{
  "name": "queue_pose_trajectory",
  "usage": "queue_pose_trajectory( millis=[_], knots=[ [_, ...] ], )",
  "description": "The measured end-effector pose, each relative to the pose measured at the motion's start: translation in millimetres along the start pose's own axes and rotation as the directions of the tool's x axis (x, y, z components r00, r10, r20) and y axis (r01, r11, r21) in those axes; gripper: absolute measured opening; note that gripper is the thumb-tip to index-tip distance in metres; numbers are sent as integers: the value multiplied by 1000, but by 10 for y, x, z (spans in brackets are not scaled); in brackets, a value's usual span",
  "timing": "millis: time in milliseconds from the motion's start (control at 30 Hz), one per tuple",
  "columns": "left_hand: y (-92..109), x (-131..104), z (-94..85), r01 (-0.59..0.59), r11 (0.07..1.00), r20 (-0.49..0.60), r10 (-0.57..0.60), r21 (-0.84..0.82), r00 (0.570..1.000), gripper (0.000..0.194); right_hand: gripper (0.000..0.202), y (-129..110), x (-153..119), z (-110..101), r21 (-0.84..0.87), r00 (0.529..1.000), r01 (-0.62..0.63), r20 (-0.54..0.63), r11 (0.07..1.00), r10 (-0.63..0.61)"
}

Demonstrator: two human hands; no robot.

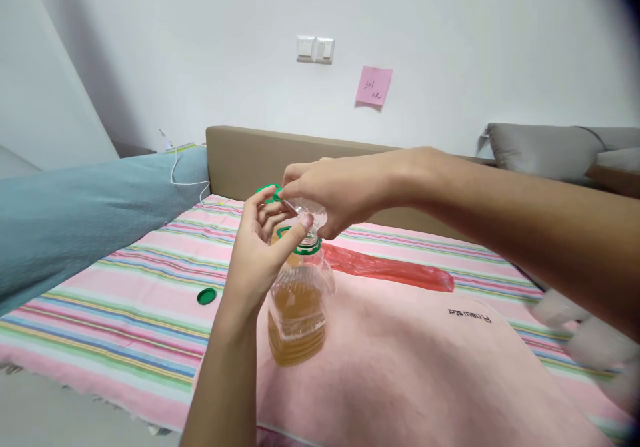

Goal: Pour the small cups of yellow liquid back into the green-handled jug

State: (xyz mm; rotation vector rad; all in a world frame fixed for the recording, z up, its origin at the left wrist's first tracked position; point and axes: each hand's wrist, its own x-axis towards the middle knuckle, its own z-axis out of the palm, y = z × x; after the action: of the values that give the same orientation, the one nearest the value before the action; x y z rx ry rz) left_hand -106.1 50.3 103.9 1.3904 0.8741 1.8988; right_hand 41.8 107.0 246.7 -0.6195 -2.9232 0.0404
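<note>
A clear plastic jug (299,313) of amber liquid stands upright on pink cloth, with a green ring (307,249) around its neck. Over its mouth is a clear, crinkled plastic piece (313,213), whose exact kind I cannot make out. My right hand (320,190) reaches in from the right, fingers closed on this piece from above. On the other side, my left hand (265,247) curls around it, thumb near the jug's neck. A green plastic part (270,192) shows at the left fingertips. Fingers hide much of the piece and the mouth.
A green cap (206,295) lies left of the jug on the striped sheet (150,280). Behind the jug is a red plastic bag (390,268). Pink cloth (400,347) spreads in front. A brown headboard (240,157) stands against the wall, with a grey cushion (540,150) at right.
</note>
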Motion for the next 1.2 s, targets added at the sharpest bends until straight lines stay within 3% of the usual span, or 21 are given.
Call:
queue_pose_trajectory(
  millis=[67,133,200,267,333,433,600,767,900,1200],
  knots=[
    [-9,-8,-4,-6,1000,-14,6,-4,1000,79,41,-37,-29,-54,-6,999,9,43,1000,-9],
    [-28,-16,-12,-14,1000,-29,14,-2,999,80,50,-45,-113,-125,56,1000,14,-7,998,-14],
    [-56,-26,-22,-17,1000,-44,17,-5,999,82,55,-12,-247,-168,166,991,26,-137,986,-3],
    [-90,-36,-33,-21,1000,-48,20,-21,999,80,50,57,-395,-130,287,946,52,-322,956,45],
    [-122,-47,-43,-26,999,-47,24,-46,999,77,45,147,-512,9,410,859,68,-488,909,156],
    [-153,-65,-54,-31,996,-49,27,-84,998,76,48,267,-573,334,574,747,55,-567,817,348],
    [-164,-87,-65,-34,995,-50,30,-89,998,74,74,296,-470,740,721,678,79,-545,689,493],
    [-177,-94,-70,-48,997,-48,45,-68,998,68,61,215,-403,793,728,696,121,-546,674,466],
    [-188,-93,-75,-65,996,-44,62,-69,997,65,54,198,-411,776,716,663,132,-578,685,476],
    [-230,-109,-92,-65,994,-60,59,-92,996,70,54,205,-447,795,719,702,97,-539,688,464]
  ],
)
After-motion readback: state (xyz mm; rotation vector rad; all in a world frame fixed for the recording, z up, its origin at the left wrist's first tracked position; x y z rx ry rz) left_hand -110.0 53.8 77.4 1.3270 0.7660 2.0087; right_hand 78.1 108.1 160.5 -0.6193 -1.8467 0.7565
